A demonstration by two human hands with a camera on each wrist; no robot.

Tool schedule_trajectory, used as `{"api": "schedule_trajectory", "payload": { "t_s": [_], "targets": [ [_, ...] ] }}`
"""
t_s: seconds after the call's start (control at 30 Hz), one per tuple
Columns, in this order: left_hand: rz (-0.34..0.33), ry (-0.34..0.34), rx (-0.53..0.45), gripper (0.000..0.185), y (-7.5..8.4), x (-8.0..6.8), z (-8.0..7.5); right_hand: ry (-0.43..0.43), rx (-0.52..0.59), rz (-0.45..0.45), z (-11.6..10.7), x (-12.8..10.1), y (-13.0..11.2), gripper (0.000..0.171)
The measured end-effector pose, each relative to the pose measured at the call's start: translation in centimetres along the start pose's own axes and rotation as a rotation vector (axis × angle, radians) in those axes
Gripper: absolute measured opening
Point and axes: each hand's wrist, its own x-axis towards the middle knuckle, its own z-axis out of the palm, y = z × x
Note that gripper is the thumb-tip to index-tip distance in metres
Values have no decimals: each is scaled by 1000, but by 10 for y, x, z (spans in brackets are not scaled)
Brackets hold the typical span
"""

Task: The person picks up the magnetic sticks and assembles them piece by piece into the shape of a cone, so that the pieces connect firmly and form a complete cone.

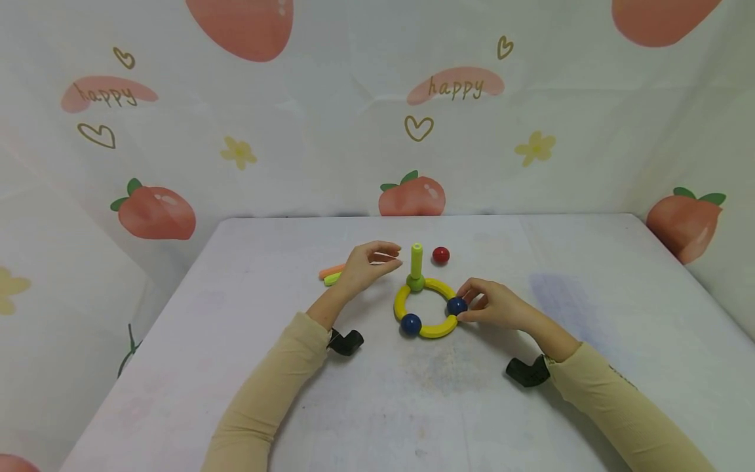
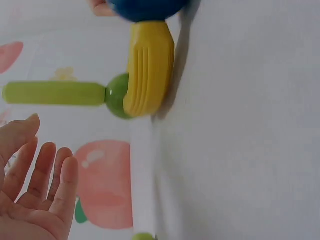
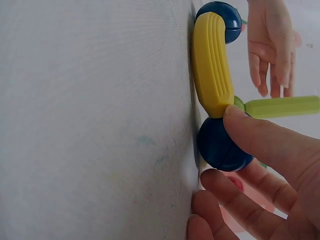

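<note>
I have my right hand [image 1: 495, 307] on the ring [image 1: 426, 308], which lies flat on the table [image 1: 590, 314] near its middle: three yellow arcs joined by balls. My thumb and fingers pinch the blue ball [image 1: 456, 305] at the ring's right side, and the right wrist view shows the thumb pressed over that ball [image 3: 220, 145] with the other fingers [image 3: 240, 200] curled under it against the cloth. A second blue ball [image 1: 410, 323] sits at the ring's near left. At the far side a green ball [image 1: 415, 283] carries a green rod [image 1: 416, 257] that stands upright, its long axis vertical, straight off the table. My left hand [image 1: 366, 265] hangs just left of that rod, holding nothing, fingers loosely spread and pointing right toward it; the left wrist view shows the fingers [image 2: 47, 175] apart from the rod [image 2: 52, 93], with a clear gap between. So the left hand is the nearer one to the rod, and the rod lies to the right of its fingertips. A red ball [image 1: 440, 255] rests loose beyond the rod, and orange [image 1: 330, 270] and green [image 1: 332, 278] sticks lie behind my left hand.
</note>
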Motion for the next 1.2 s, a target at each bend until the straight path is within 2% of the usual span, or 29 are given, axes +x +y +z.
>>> {"api": "schedule_trajectory", "payload": {
  "t_s": [0.3,0.53,0.8,1.2],
  "targets": [
    [-31,67,62,35,-13,-9,-32,1,1,0,0,0,1,33],
    [-37,62,142,34,-24,-15,-48,2,9,-5,1,0,1,33],
    [-98,26,186,33,-30,-21,-59,4,-6,-34,2,-1,2,32],
    [-77,-21,247,33,-32,-23,-65,-2,-53,-5,5,-8,-2,32]
  ]
}}
